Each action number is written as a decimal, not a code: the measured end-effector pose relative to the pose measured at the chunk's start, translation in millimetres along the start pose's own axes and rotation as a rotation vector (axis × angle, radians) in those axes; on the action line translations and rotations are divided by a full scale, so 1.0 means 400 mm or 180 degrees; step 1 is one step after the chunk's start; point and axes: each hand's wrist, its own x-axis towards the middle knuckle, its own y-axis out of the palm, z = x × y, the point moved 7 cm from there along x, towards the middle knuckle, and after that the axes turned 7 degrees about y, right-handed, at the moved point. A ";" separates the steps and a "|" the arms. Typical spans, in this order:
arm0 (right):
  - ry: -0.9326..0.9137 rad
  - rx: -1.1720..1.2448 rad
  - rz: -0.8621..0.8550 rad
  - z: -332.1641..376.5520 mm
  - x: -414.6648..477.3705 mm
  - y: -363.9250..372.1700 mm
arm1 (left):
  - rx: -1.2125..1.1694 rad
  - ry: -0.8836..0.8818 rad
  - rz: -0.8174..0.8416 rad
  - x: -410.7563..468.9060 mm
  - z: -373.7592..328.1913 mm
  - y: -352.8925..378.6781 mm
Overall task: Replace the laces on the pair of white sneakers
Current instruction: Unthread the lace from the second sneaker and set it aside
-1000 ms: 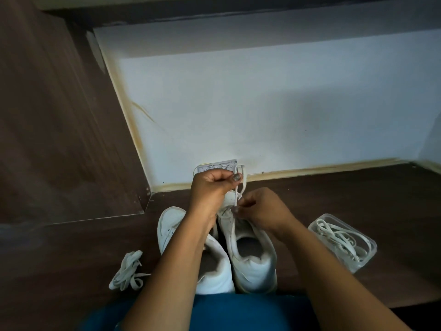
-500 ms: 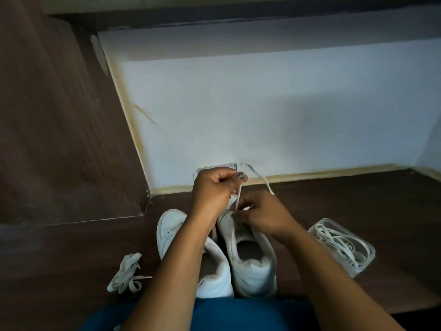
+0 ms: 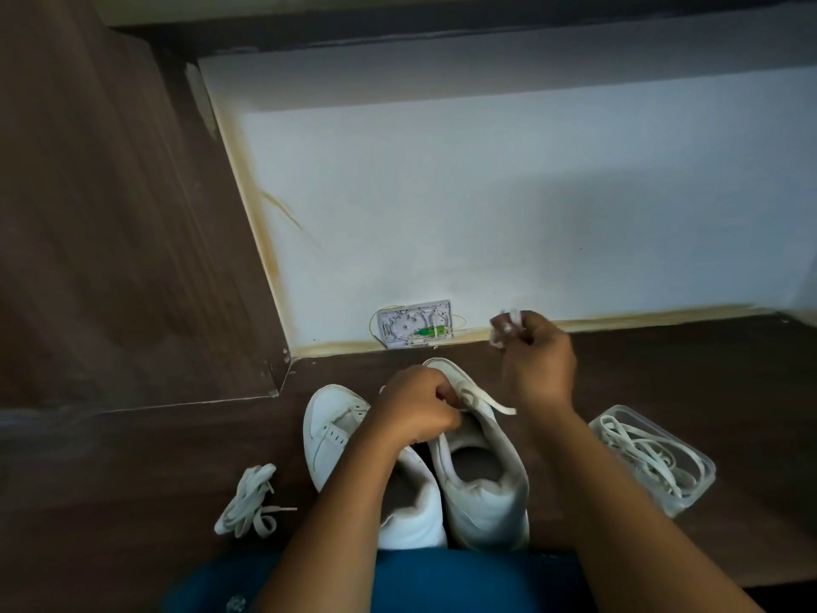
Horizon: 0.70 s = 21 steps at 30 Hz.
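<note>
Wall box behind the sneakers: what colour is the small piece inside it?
The small piece is bright green, in the white wall box; head view.

A dark wood-grain floor [image 3: 663, 369] runs to a white wall [image 3: 486, 205] on the far side, edged by a yellowish strip [image 3: 663, 313], with an open white wall plate [image 3: 400, 323] low on it and a dark wooden panel [image 3: 110, 214] at left.
</note>
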 end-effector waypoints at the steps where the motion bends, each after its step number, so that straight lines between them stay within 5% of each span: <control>1: 0.0009 -0.0200 -0.0037 0.009 0.008 -0.017 | -0.0062 -0.0035 -0.0043 0.000 0.004 -0.001; 6: 0.0027 -0.3591 0.0845 -0.045 0.001 0.001 | 0.0374 0.0210 -0.0195 0.009 -0.009 0.004; 12: -0.0134 -0.2863 0.1786 -0.041 -0.055 0.077 | 0.0913 0.0406 -0.0001 0.016 -0.018 0.018; 16: -0.0514 -0.3264 0.1672 -0.042 -0.053 0.076 | 0.0843 0.0579 0.0146 0.017 -0.015 0.042; 21: -0.0503 -0.2983 0.1748 -0.030 -0.047 0.066 | -0.0820 0.0648 -0.0039 0.010 -0.007 0.030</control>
